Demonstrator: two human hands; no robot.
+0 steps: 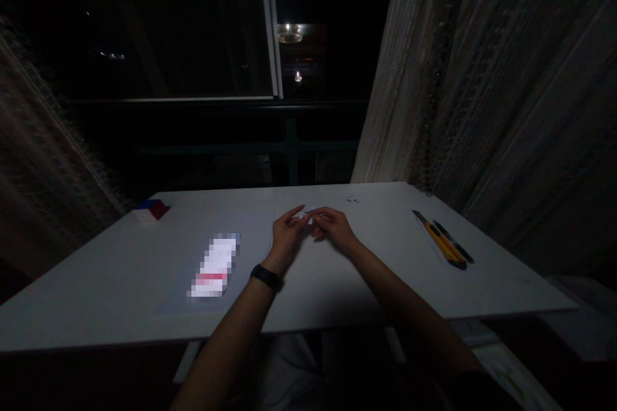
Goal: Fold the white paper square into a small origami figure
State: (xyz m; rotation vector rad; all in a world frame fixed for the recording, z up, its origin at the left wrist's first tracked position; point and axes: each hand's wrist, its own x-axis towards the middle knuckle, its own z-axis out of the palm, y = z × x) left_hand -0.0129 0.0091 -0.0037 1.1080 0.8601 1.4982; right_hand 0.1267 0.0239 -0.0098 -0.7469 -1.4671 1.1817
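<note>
Both my hands meet above the far middle of the white table (318,289), their fingertips pinched on a small white piece of paper (306,210). Part of the paper is hidden behind my fingers, and the dim light blurs its shape. My left hand (288,231), with a dark band on the wrist, grips its left side. From the right, my right hand (333,228) pinches it with thumb and fingers. Small white scraps (353,200) lie on the table beyond my right hand.
A lit, pixelated phone-like rectangle (215,266) lies left on a pale sheet (258,225). A cube (150,210) with blue, red and white faces sits far left. On the right lie a yellow box cutter (443,244) and a dark pen (453,241). Curtains (400,77) hang behind.
</note>
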